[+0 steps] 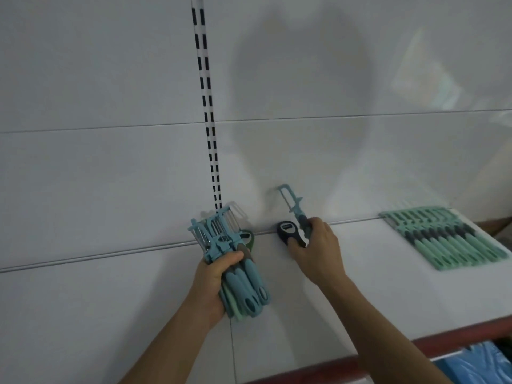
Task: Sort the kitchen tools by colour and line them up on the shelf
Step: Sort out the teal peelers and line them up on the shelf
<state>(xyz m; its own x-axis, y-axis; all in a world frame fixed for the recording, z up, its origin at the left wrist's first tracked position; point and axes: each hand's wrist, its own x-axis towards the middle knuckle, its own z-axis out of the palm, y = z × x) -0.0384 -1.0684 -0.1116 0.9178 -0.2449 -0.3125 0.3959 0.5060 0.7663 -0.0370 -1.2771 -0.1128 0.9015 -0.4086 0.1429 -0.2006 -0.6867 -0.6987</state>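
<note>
Two hands work over the white shelf (374,295). The left hand (213,275) is curled round a thick bundle of blue peelers (245,286), with the handles toward the person and the blades near the back panel (110,176). A dark green tool (249,238) peeks out behind the bundle and is mostly hidden. The right hand (318,248) grips a single blue peeler (293,206), blade up against the panel. Its fingers also touch a dark blue tool (286,230) whose kind is hard to make out. A row of green peelers (448,239) lies well to the right, blurred. Blue goods (476,364) below the shelf edge are cut off.
</note>
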